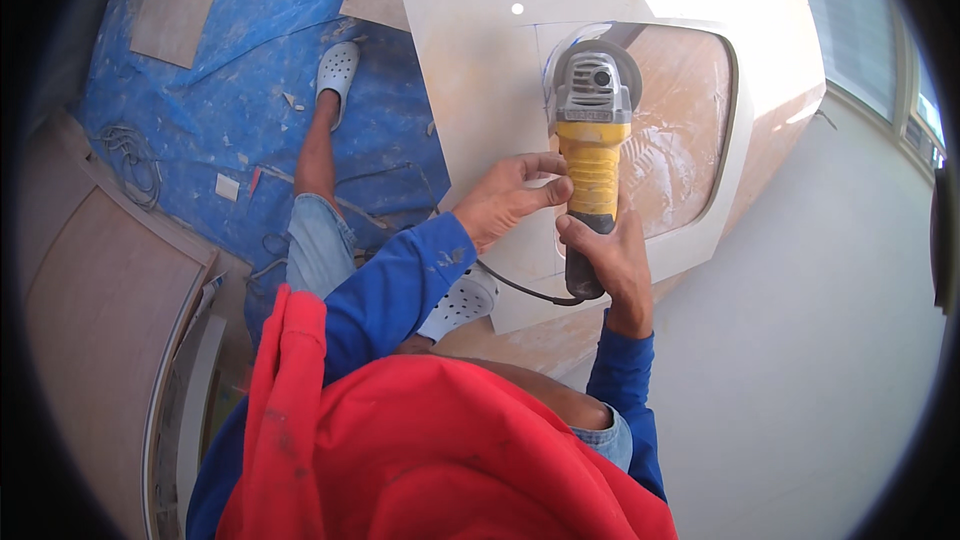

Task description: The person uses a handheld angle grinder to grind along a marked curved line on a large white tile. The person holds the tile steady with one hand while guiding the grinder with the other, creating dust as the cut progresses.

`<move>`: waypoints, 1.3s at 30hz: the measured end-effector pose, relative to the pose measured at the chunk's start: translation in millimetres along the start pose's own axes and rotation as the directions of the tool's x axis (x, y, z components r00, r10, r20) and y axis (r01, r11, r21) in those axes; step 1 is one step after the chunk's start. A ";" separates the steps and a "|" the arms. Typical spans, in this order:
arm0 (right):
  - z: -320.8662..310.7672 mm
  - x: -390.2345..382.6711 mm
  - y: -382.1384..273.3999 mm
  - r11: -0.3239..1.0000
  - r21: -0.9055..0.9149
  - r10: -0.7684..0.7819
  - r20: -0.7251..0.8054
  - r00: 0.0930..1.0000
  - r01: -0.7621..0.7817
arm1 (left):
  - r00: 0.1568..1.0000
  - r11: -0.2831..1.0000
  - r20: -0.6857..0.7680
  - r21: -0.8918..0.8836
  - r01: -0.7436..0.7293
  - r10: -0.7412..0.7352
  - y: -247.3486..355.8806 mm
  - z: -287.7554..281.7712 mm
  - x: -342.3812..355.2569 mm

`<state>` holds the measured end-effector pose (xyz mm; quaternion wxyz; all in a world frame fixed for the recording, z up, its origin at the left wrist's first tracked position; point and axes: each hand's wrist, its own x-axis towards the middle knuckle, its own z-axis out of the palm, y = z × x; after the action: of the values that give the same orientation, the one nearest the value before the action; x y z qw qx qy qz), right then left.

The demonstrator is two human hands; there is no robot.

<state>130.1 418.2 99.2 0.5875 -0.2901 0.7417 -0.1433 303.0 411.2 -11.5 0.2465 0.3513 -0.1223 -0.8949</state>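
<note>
A yellow, grey and black angle grinder [595, 155] stands out in front of me, its head and round disc pointing away. My right hand [618, 258] is wrapped round the black rear end, thumb on top. Beside the yellow body, my left hand [515, 198] has its fingers half bent and the thumb apart from them. Those fingertips reach the grinder's left side; whether they press on it I cannot tell. Under the tool lies a pale board [470, 70] with a round-cornered opening and pencil-like blue lines. Through the opening a dusty brownish surface [680, 110] shows.
A black cord [530, 290] runs from the grinder's rear to the left. Blue sheeting [250, 70] covers the floor, with coiled cable [130, 165], scraps and a loose board [185, 0]. A curved wooden panel [100, 310] stands at left, a pale wall [800, 320] at right.
</note>
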 end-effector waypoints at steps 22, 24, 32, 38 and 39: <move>-1.9 1.8 -4.7 1.000 -0.029 0.011 0.020 1.000 -0.010 | 0.998 0.998 0.021 -0.008 -0.066 0.066 -10.5 -3.1 6.8; -1.2 1.5 -4.9 1.000 -0.028 0.010 0.018 1.000 -0.009 | 0.999 0.999 0.015 -0.007 -0.049 0.049 -12.3 -3.3 8.1; 1.3 1.1 -5.6 1.000 -0.022 0.017 0.000 1.000 -0.017 | 0.999 0.999 0.019 0.006 -0.035 0.035 -14.0 -3.1 10.6; 1.2 0.9 -9.8 1.000 -0.015 0.003 0.024 1.000 -0.003 | 0.999 0.999 0.005 0.026 -0.036 0.036 -13.2 -1.8 9.7; 1.6 1.1 -10.3 1.000 -0.015 -0.012 0.023 1.000 0.012 | 0.999 0.998 0.002 0.042 -0.039 0.039 -13.0 -2.3 10.0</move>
<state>134.2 409.6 103.6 0.5929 -0.3004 0.7343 -0.1379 293.7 416.9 -24.0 0.2563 0.3533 -0.1482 -0.8874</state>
